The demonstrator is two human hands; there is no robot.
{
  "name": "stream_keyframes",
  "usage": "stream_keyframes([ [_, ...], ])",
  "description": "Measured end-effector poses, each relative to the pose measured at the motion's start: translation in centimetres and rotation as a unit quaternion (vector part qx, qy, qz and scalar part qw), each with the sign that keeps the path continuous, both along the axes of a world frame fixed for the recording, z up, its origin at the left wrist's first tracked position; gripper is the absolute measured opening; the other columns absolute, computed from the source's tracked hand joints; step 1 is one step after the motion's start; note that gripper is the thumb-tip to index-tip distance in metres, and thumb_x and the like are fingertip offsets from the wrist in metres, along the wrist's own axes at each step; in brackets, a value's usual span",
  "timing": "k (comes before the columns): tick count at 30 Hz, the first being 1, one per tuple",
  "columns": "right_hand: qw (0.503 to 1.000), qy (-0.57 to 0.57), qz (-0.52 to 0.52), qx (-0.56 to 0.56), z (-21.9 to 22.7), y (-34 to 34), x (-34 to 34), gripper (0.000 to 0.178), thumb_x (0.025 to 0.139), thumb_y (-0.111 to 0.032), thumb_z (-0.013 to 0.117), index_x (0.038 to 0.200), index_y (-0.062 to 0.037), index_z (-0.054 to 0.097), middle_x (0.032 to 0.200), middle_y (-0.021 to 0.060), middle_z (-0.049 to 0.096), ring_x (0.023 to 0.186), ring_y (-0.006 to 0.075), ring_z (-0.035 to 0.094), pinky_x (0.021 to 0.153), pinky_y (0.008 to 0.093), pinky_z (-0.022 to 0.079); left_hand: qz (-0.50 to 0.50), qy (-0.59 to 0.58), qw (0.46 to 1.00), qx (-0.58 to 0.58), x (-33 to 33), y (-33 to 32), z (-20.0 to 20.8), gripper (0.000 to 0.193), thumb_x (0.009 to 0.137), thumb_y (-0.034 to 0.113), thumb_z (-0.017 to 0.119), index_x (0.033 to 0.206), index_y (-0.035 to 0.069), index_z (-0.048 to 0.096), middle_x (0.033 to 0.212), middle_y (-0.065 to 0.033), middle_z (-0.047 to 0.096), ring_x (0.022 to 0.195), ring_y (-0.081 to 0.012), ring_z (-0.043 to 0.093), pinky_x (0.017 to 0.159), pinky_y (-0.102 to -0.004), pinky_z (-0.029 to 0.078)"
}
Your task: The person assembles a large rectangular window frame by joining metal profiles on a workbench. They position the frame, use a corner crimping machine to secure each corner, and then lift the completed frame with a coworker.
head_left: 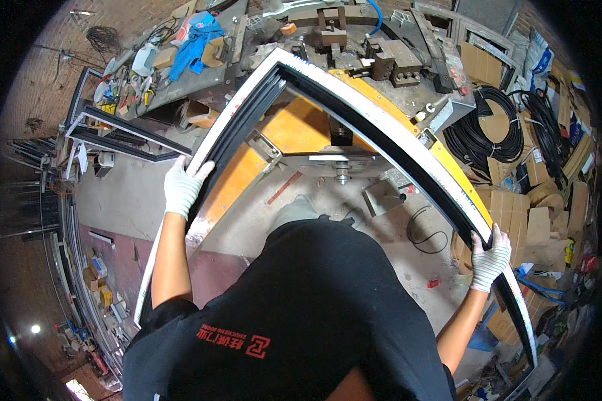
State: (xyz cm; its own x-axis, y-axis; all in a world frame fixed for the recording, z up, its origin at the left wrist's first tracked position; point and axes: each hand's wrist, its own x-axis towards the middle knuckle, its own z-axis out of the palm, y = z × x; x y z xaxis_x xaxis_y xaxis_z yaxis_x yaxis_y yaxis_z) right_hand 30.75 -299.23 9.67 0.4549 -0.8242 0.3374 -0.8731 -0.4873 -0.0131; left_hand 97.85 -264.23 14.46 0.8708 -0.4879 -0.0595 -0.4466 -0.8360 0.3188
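Note:
A large window or door frame (374,107), white on its outer band and black inside, stretches before me with its corner pointing away. My left hand (184,188), in a striped pale glove, is closed around the left bar. On the right bar, my right hand (490,260) in a matching glove grips with the fingers over the black inner side. Beneath the frame's corner sits a machine with orange-yellow panels (297,127), partly hidden by the bars. The frame's lower ends run toward the rim of the view on both sides.
Metal blocks (396,63) stand on the machine top. A cluttered bench holding a blue cloth (197,43) is at far left, near another dark frame (130,137). Coiled black cable (488,127) and cardboard (505,214) crowd the right. A metal box (383,197) lies on the floor.

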Motion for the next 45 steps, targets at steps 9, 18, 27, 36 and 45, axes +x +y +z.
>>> stream_keyframes([
  [9, 0.999, 0.025, 0.003, 0.022, 0.1, 4.9, 9.6, 0.07, 0.074, -0.042, 0.092, 0.129, -0.0065, 0.069, 0.101, 0.0121, 0.065, 0.1, 0.0344, 0.063, 0.095, 0.0476, 0.047, 0.04, 0.04, 0.997, 0.052, 2.7, 12.1, -3.7, 0.101, 0.079, 0.06, 0.089, 0.135, -0.019, 0.061, 0.12, -0.0377, 0.071, 0.115, -0.0456, 0.072, 0.097, -0.0446, 0.058],
  [18, 0.997, 0.04, 0.008, 0.06, -1.9, 9.2, 19.5, 0.073, 0.074, -0.049, 0.092, 0.132, -0.0077, 0.072, 0.114, 0.0157, 0.068, 0.109, 0.0382, 0.064, 0.099, 0.0485, 0.051, 0.064, 0.168, 0.98, 0.088, 6.8, 22.2, -8.1, 0.054, 0.089, 0.052, 0.083, 0.098, 0.002, 0.066, 0.081, -0.0158, 0.071, 0.075, -0.0331, 0.068, 0.076, -0.0469, 0.055],
  [27, 0.993, 0.047, 0.035, 0.106, -3.7, 10.9, 25.0, 0.067, 0.079, -0.053, 0.088, 0.128, -0.01, 0.075, 0.11, 0.0172, 0.07, 0.108, 0.038, 0.067, 0.095, 0.0485, 0.054, 0.035, 0.196, 0.979, -0.042, 6.3, 27.7, -10.6, 0.062, 0.092, 0.056, 0.078, 0.113, -0.002, 0.071, 0.096, -0.0233, 0.075, 0.091, -0.0397, 0.073, 0.084, -0.0482, 0.056],
  [36, 0.993, 0.027, -0.007, 0.119, -5.8, 11.1, 25.6, 0.073, 0.081, -0.059, 0.083, 0.137, -0.014, 0.071, 0.128, 0.0183, 0.068, 0.126, 0.0377, 0.059, 0.113, 0.0527, 0.042, 0.055, 0.112, 0.984, 0.128, 6.6, 27.7, -11.5, 0.071, 0.098, 0.054, 0.072, 0.137, -0.004, 0.063, 0.113, -0.0294, 0.074, 0.108, -0.0464, 0.071, 0.093, -0.0502, 0.057],
  [45, 0.991, -0.134, 0.018, 0.0, -9.5, 19.3, 20.6, 0.061, 0.089, -0.04, 0.078, 0.14, -0.0103, 0.064, 0.146, 0.0194, 0.058, 0.141, 0.0407, 0.05, 0.122, 0.0542, 0.036, -0.069, -0.083, 0.994, 0.016, 7.2, 25.8, -15.1, 0.071, 0.096, 0.049, 0.075, 0.138, -0.007, 0.062, 0.126, -0.0315, 0.069, 0.115, -0.0477, 0.067, 0.099, -0.0524, 0.054],
])
